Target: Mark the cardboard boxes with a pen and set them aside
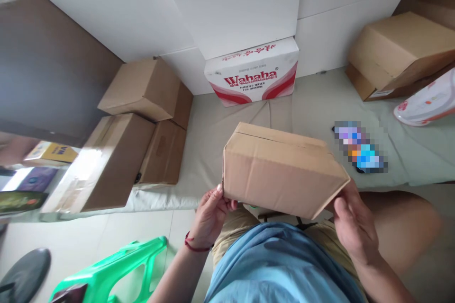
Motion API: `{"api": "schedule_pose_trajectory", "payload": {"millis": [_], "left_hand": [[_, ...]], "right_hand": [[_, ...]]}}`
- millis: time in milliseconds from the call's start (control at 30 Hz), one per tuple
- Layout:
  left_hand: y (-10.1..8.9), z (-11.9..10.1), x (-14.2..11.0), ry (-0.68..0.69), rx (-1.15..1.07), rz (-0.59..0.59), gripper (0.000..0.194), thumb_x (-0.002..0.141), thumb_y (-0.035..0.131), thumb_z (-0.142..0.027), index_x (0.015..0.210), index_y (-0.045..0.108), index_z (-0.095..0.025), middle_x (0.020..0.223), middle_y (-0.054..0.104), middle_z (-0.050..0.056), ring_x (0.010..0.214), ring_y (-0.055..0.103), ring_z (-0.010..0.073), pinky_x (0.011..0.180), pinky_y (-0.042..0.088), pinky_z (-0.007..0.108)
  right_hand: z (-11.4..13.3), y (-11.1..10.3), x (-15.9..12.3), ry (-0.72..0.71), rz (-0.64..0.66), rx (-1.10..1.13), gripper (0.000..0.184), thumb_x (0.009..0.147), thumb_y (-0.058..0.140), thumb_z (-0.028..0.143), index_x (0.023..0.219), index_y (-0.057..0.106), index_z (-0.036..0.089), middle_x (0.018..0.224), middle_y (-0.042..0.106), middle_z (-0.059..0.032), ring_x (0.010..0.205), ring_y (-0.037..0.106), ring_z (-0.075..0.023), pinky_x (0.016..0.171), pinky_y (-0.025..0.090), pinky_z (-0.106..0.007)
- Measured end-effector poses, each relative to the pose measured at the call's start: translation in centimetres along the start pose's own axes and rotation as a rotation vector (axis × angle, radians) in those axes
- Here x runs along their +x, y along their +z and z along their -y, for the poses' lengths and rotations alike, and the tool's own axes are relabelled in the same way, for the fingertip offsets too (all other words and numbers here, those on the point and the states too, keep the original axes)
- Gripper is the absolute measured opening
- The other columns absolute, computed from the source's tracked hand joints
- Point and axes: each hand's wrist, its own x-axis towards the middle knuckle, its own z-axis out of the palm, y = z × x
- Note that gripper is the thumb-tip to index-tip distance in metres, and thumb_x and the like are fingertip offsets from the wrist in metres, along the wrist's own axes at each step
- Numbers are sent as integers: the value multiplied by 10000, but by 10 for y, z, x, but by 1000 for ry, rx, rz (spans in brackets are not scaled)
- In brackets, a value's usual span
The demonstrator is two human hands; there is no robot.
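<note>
A plain brown cardboard box [273,170] is held tilted over the near edge of the cloth-covered surface, close to my lap. A dark seam line runs along its upper face. My left hand [212,213], with a red cord on the wrist, grips the box's lower left edge between thumb and fingers. At the lower right corner my right hand [355,225] holds the other end, its fingertips partly hidden behind the box. The underside of the box cannot be seen.
Several brown cartons [142,87] are stacked at the left. A white and red Wahaha carton [252,75] stands against the back wall. On the right are a pixelated phone-like object [359,147], brown boxes [401,52] and a white container [426,99]. A green stool [117,265] stands on the floor.
</note>
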Motion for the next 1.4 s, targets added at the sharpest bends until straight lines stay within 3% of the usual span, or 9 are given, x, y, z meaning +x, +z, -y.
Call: {"api": "schedule_pose_trajectory", "payload": {"millis": [233, 500, 667, 800, 1000, 1067, 1167, 1267, 1400], "left_hand": [[-7, 3, 5, -133, 216, 14, 631, 731, 981, -689, 737, 728, -110, 686, 723, 65, 572, 606, 107, 543, 479, 201], [-7, 23, 13, 71, 137, -23, 572, 774, 972, -641, 1134, 879, -207, 1291, 827, 132, 1273, 728, 292, 1039, 583, 332], [1, 9, -6, 288, 253, 171, 500, 974, 791, -616, 1298, 859, -241, 1509, 743, 137, 1498, 625, 341, 1292, 443, 430], [10, -3, -20, 342, 417, 288, 498, 1001, 786, -544, 1420, 798, -275, 1600, 676, 123, 1567, 567, 352, 1327, 410, 440], [6, 0, -20, 327, 375, 234, 473, 977, 825, -486, 1400, 809, -276, 1597, 681, 117, 1541, 591, 373, 1273, 484, 436], [0, 2, -18, 319, 353, 179, 504, 956, 842, -496, 1401, 812, -259, 1541, 723, 125, 1514, 615, 380, 1250, 504, 424], [-6, 2, -17, 315, 317, 96, 548, 907, 880, -510, 1370, 832, -222, 1428, 787, 145, 1456, 656, 397, 1247, 500, 436], [-6, -1, -17, 312, 288, 45, 567, 864, 906, -520, 1331, 852, -203, 1374, 809, 156, 1401, 687, 398, 1215, 512, 431], [-6, -4, -16, 320, 239, -22, 548, 810, 932, -539, 1236, 889, -196, 1247, 850, 154, 1220, 759, 362, 1097, 561, 402]], "right_hand": [[-3, -5, 7, 103, 20, -19, 456, 1014, 750, 507, 1409, 728, 281, 1305, 731, -98, 1087, 736, -240, 826, 626, -280], [-28, -11, 13, 200, -37, 4, 419, 1022, 743, 533, 1350, 792, 277, 1339, 753, -92, 1101, 726, -243, 755, 606, -275], [-27, -11, 22, 340, -180, 223, 374, 1018, 728, 575, 1147, 804, 232, 1048, 807, -73, 738, 696, -199, 557, 548, -301], [-23, -12, 25, 399, -307, 309, 370, 959, 800, 580, 868, 753, 225, 670, 667, -12, 527, 549, -157, 467, 483, -305], [-4, -18, 22, 294, -187, 417, 496, 974, 711, 710, 852, 755, 232, 567, 410, 34, 501, 409, -122, 449, 431, -265], [4, -19, 20, 213, -137, 384, 503, 985, 681, 718, 972, 816, 233, 654, 484, 11, 517, 377, -112, 448, 416, -269], [12, -21, 16, 68, -118, 221, 403, 1028, 670, 587, 1193, 848, 266, 1096, 703, -98, 778, 628, -185, 617, 552, -326], [14, -24, 11, -72, -64, -5, 395, 1044, 663, 494, 1365, 806, 311, 1436, 664, -126, 1307, 650, -350, 1003, 598, -468], [17, -27, 3, -134, 44, -125, 457, 1072, 627, 462, 1512, 723, 383, 1531, 611, -94, 1391, 607, -351, 1101, 553, -471]]}}
